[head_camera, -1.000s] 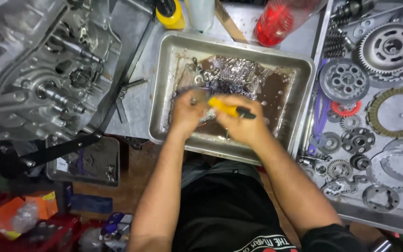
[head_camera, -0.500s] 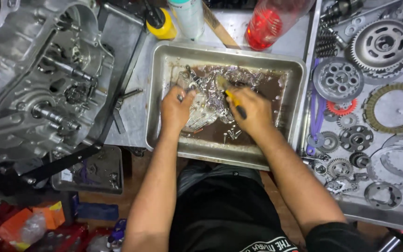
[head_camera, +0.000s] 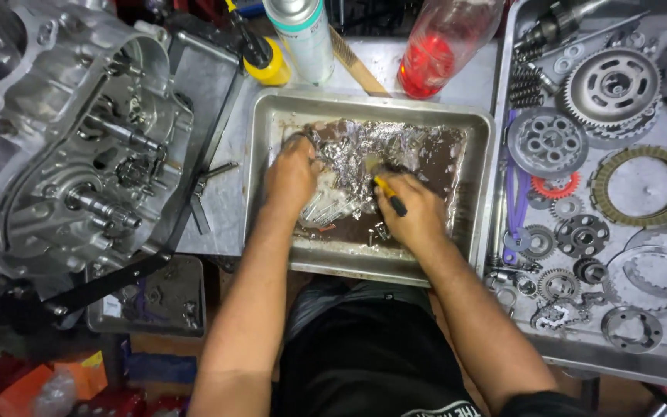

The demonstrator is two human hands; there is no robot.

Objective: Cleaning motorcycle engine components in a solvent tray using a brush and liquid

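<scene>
Steel all over this bench, and both hands are down in the shallow metal wash tray (head_camera: 472,123), which sits at the near middle of the bench, its floor brown with dirty fluid. Left hand (head_camera: 291,174) is curled over a shiny metal part (head_camera: 333,154) near the tray's far-left corner, fingers closed on it, pinning it low in the liquid so it can be worked on. Right hand (head_camera: 418,212) grips a yellow-and-black brush (head_camera: 389,195) tightly, its head hidden among the wet metal; I judge it's a scrubbing hold.

Along the bench's far edge stand the containers, upright and out of the splash: a small yellow bottle (head_camera: 270,68) with a dark cap, a white-and-teal spray can (head_camera: 303,38) with a label band, and a clear plastic bottle (head_camera: 445,46) of red liquid.

Off the right edge, a second tray (head_camera: 619,355) holds gears, rings and friction plates laid flat in rows. At the left, an open engine case (head_camera: 79,147).
</scene>
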